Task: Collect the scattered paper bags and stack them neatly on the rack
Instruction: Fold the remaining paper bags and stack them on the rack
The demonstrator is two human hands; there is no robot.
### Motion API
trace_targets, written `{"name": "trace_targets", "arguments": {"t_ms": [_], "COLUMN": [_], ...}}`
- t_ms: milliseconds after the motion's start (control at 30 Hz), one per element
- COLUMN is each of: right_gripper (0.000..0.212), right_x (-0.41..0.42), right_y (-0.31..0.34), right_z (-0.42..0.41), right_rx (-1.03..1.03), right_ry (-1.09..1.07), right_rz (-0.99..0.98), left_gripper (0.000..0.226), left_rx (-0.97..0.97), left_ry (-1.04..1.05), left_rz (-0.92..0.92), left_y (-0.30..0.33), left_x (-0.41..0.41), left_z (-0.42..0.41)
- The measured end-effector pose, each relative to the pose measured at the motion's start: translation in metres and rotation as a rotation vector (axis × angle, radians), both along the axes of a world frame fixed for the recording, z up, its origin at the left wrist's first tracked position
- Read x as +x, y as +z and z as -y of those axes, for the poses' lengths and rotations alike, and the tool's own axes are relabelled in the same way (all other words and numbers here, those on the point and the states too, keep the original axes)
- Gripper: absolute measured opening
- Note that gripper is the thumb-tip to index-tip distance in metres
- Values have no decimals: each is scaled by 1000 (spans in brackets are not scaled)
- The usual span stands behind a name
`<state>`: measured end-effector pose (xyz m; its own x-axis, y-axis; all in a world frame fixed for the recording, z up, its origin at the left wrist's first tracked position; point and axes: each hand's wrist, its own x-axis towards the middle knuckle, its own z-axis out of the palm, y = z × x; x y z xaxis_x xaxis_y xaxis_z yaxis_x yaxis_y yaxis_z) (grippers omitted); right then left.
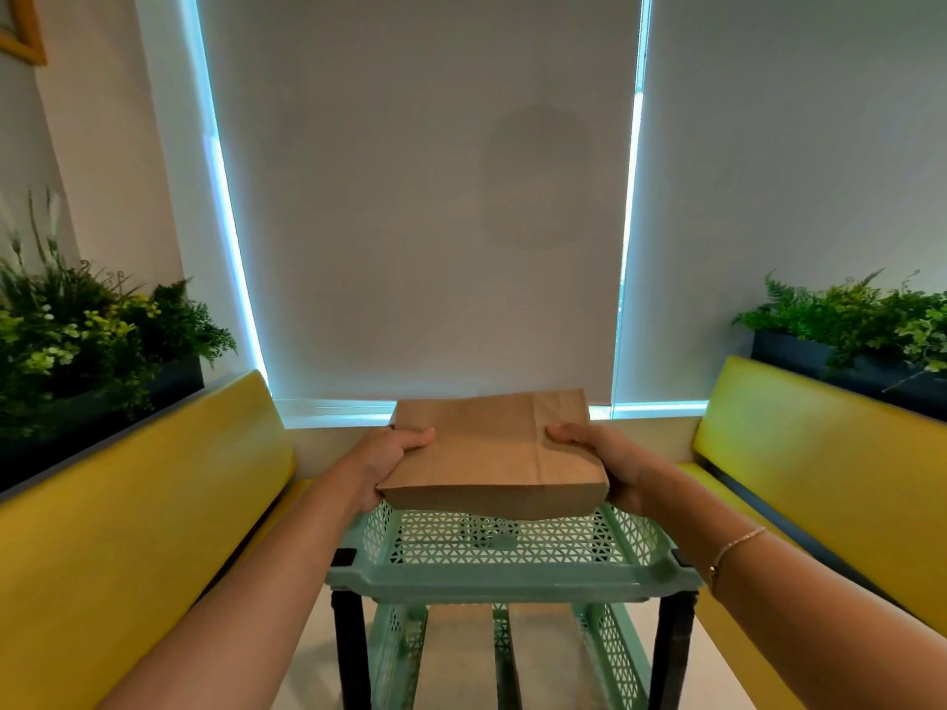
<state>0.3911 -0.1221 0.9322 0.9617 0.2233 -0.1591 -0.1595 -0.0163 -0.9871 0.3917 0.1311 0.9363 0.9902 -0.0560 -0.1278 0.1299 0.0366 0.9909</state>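
Observation:
A flat stack of brown paper bags (489, 453) hovers just above the top shelf of a mint-green perforated rack (512, 576) with black legs. My left hand (384, 458) grips the stack's left edge, thumb on top and fingers underneath. My right hand (604, 463) grips the right edge the same way. The stack lies roughly level, its near edge over the shelf's back half. The far part of the shelf is hidden behind the bags.
Yellow padded benches (128, 515) (820, 453) run along both sides of the rack. Planters with green foliage (82, 340) (861, 325) sit behind each bench. A grey roller blind (420, 197) covers the window ahead. A lower rack shelf (507, 653) shows below.

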Motion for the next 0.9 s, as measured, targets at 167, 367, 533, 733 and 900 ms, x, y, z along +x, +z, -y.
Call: {"name": "trace_targets", "arguments": {"t_ms": [167,367,533,733,900], "right_gripper": [28,23,23,25,27], "right_x": [-2,-3,-7,-2,-4], "right_y": [5,5,7,8,4], "right_z": [-3,4,16,28,26], "right_rx": [-94,-99,-11,119,98], "right_ry": [-54,-75,-92,-140,-132], "right_rz": [-164,-249,-307,-348,-386], "left_gripper": [13,11,62,99,113], "left_rx": [48,-43,-467,390,956], "left_ry": [-58,-101,-257,-292,113], "left_rz": [-169,-161,5,490,794], "left_y": [0,0,-9,-15,-11], "left_x": [-4,-5,-7,-20,-13], "left_z": [-1,-5,-30,-27,-17]}}
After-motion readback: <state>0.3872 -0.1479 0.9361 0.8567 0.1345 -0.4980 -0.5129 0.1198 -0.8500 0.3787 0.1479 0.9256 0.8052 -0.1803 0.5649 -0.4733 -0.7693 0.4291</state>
